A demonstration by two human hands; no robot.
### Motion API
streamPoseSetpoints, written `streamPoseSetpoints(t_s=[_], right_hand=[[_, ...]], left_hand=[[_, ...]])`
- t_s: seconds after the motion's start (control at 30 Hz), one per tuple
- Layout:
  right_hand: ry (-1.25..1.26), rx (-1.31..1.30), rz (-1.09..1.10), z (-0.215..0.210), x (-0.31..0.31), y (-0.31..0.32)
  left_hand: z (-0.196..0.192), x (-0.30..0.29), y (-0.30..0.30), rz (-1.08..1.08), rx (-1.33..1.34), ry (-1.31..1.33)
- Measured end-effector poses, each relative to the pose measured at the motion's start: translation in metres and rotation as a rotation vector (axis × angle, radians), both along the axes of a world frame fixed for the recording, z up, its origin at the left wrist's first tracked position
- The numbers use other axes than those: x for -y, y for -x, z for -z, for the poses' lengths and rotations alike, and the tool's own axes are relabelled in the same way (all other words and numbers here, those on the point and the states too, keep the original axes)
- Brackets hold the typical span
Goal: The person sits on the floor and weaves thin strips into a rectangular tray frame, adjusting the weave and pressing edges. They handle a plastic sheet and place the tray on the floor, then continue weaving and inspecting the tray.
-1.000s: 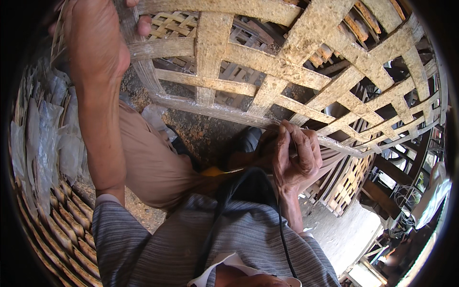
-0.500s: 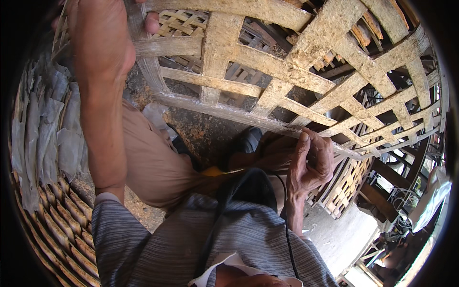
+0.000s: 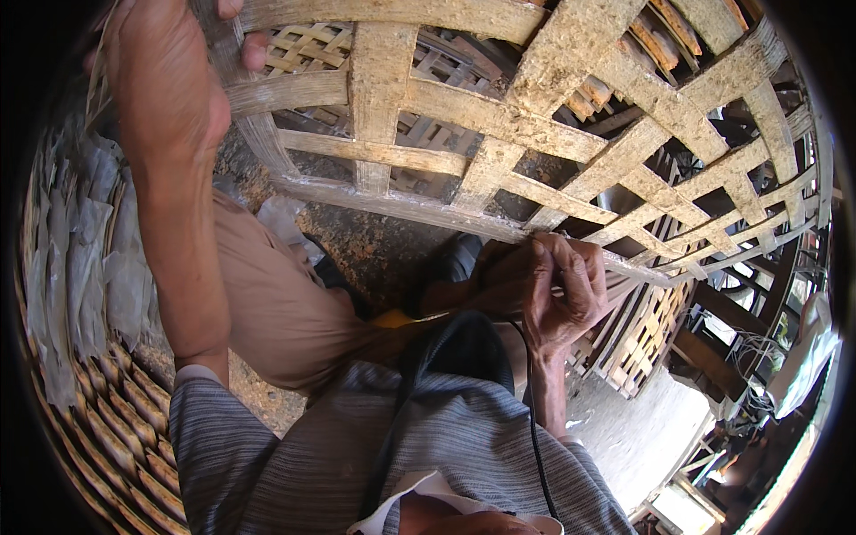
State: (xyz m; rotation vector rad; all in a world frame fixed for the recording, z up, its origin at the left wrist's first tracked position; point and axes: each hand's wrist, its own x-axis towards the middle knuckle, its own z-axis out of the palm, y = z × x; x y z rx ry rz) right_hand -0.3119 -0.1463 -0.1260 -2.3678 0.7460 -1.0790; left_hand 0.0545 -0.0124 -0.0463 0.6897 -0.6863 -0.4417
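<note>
Head view: a large open-weave basket (image 3: pixel 499 152) of wide, pale, mottled bamboo strips is seen ahead, filling the upper frame above the knees. Its upper left strip is gripped by the left hand (image 3: pixel 165 85), fingers wrapped. The lower rim is pinched by the right hand (image 3: pixel 557 285), fingers curled tight.
</note>
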Motion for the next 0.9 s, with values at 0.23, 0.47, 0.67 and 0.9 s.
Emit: streamPoseSetpoints(t_s=[0.23, 0.47, 0.67, 0.9], right_hand=[[0.067, -0.047, -0.009, -0.005, 0.013, 0.007], [0.149, -0.103, -0.097, -0.009, 0.006, -0.002], [0.097, -0.027, -0.052, 0.001, 0.004, 0.000], [0.017, -0.018, 0.021, -0.001, 0.001, -0.001]], left_hand=[[-0.028, 0.003, 0.053, -0.657, 0.225, -0.302], [-0.033, 0.011, 0.068, -0.739, 0.235, -0.320], [-0.044, 0.022, 0.082, -0.821, 0.179, -0.395], [-0.029, 0.006, 0.059, -0.716, 0.261, -0.343]])
